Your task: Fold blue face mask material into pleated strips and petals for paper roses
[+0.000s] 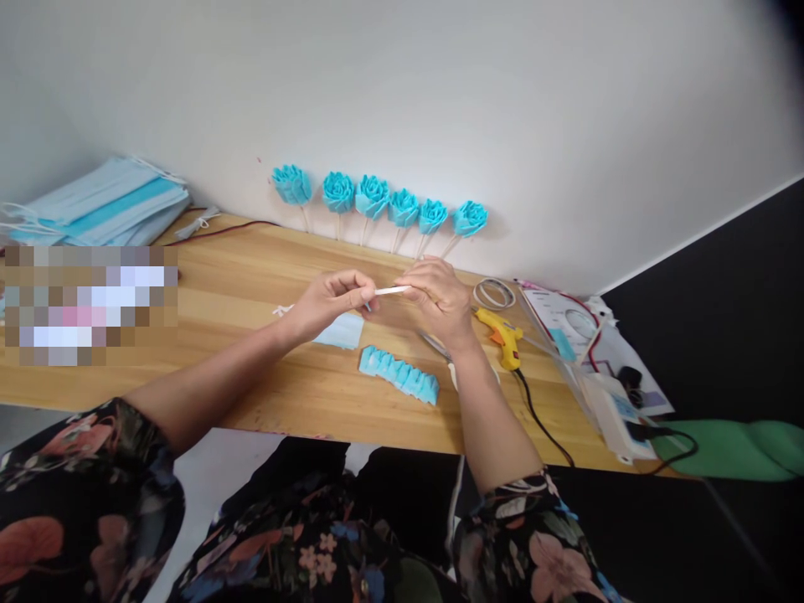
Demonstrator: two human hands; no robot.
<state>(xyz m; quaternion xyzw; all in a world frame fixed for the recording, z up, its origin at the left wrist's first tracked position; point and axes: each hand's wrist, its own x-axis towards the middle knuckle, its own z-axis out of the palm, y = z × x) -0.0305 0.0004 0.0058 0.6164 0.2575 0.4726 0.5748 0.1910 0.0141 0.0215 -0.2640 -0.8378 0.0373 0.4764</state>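
Observation:
A thin white strip [390, 291] is stretched between my two hands above the table. My left hand [342, 295] pinches one end with thumb and fingers; my right hand [436, 293] has the other end, its fingers curled over. Whether the strip is folded material or a flat stick is too small to tell. Below my left hand lies a pale blue face mask [342, 332], partly hidden by it. A row of pleated light-blue pieces [399, 375] lies on the wood nearer to me, between my forearms.
Several blue flowers on sticks [373, 198] lean against the wall. A pile of face masks [106, 201] lies at the back left. Right of my hand are a yellow glue gun [502, 335], a roll of tape [494, 293] and a white power strip [619, 419]. A pixelated patch covers the left side.

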